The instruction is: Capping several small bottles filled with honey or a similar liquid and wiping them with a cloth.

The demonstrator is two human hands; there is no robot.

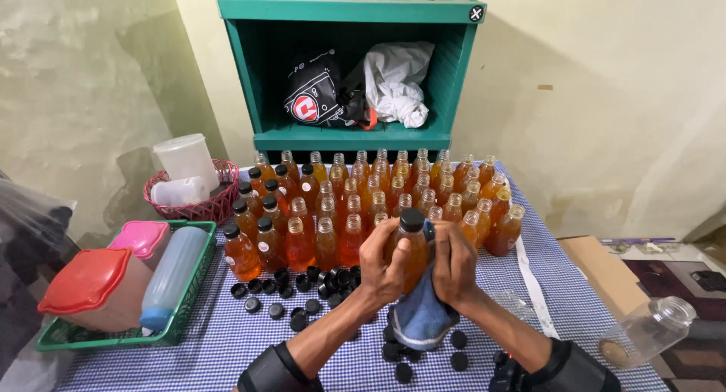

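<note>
We see the left hand (383,265) and right hand (454,262) wrapped around a capped amber bottle (412,244), the right pressing a blue cloth (420,316).

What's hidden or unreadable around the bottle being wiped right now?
Head view only:
- Bottle: lower body covered by left hand, right hand and blue cloth.
- Back rows of bottles: hidden behind front ones.
- Clear jar: contents too unclear to identify.
- Green basket: cut off by bottom edge.

You get bright, even indoor light, bottles (363,203) glowing amber. Soft shadows fall on the left wall (83,97) and inside the shelf (348,6). Wide-angle bending at edges; left margin blurred, centre sharp.
</note>
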